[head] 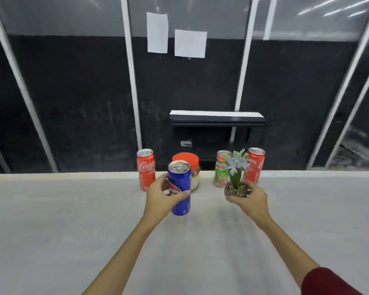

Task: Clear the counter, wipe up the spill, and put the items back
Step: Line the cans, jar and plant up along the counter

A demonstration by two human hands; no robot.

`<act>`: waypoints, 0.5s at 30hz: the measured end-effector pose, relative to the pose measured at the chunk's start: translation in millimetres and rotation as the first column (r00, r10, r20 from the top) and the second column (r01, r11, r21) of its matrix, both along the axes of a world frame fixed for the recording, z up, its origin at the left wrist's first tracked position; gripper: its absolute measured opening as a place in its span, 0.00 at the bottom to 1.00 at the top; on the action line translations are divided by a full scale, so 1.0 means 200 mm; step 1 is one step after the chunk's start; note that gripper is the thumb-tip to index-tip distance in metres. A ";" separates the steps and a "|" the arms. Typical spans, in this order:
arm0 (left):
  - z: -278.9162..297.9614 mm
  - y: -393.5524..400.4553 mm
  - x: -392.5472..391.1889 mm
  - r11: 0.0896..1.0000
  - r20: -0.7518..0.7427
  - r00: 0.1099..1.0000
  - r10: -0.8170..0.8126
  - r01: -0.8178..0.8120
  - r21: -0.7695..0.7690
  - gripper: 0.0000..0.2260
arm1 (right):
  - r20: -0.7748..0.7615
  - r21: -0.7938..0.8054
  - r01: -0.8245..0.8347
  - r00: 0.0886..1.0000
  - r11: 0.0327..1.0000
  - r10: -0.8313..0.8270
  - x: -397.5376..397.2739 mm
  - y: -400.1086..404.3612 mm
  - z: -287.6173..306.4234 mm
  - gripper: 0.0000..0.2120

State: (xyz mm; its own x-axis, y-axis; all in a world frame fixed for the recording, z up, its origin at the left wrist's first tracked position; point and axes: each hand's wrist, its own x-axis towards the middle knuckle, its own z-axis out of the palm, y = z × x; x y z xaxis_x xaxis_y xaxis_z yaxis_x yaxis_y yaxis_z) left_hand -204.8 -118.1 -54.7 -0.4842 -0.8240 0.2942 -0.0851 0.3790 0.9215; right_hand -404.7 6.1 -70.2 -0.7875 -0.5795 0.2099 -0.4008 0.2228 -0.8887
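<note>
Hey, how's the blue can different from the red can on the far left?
The blue can is gripped in the left hand, while the left red can stands untouched at the counter's back edge. The blue can sits nearer the camera; the red can is behind it. Both are slim, upright drink cans, tabs unopened.

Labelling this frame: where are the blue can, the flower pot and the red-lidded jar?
blue can (180, 188): head view, upper side wall.
flower pot (235, 189): head view, pebbled top.
red-lidded jar (186, 159): head view, lid.
</note>
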 end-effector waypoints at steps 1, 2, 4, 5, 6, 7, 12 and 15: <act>0.00 0.05 -0.14 0.999 -0.005 0.999 -0.038 0.038 0.001 0.23 | -0.004 0.011 0.038 0.999 0.999 -0.038 -0.12 0.06 -0.01 0.25; 0.01 0.10 -0.28 0.997 -0.012 0.997 -0.076 0.076 0.009 0.23 | -0.007 0.019 0.075 0.997 0.997 -0.075 -0.24 0.12 -0.02 0.24; 0.00 0.20 -0.57 0.990 -0.009 0.990 -0.140 0.141 0.028 0.23 | -0.005 0.032 0.136 0.991 0.990 -0.136 -0.46 0.23 -0.04 0.22; -0.01 0.24 -0.70 0.985 -0.005 0.986 -0.165 0.165 0.040 0.24 | -0.005 0.040 0.156 0.988 0.987 -0.156 -0.56 0.27 -0.04 0.22; -0.01 0.28 -0.83 0.981 -0.006 0.983 -0.186 0.186 0.060 0.26 | -0.007 0.052 0.172 0.985 0.984 -0.171 -0.65 0.31 -0.05 0.23; -0.02 0.32 -0.95 0.976 -0.006 0.979 -0.203 0.203 0.083 0.27 | -0.011 0.069 0.182 0.983 0.981 -0.181 -0.74 0.34 -0.05 0.23; -0.09 0.42 -1.42 0.974 -0.006 0.981 -0.195 0.194 0.120 0.27 | -0.019 0.136 0.184 0.983 0.973 -0.183 -1.10 0.39 -0.10 0.25; -0.14 0.41 -1.63 0.978 0.003 0.986 -0.167 0.165 0.129 0.28 | -0.018 0.149 0.166 0.986 0.975 -0.165 -1.25 0.38 -0.11 0.24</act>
State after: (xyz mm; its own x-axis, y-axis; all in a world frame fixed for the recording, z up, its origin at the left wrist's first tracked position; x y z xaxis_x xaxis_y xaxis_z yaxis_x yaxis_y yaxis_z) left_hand -530.9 -35.7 -81.8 -0.6205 -0.7624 0.1839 -0.0442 0.2682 0.9624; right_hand -655.6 81.2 -92.6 -0.8744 -0.4660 0.1351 -0.3518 0.4170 -0.8380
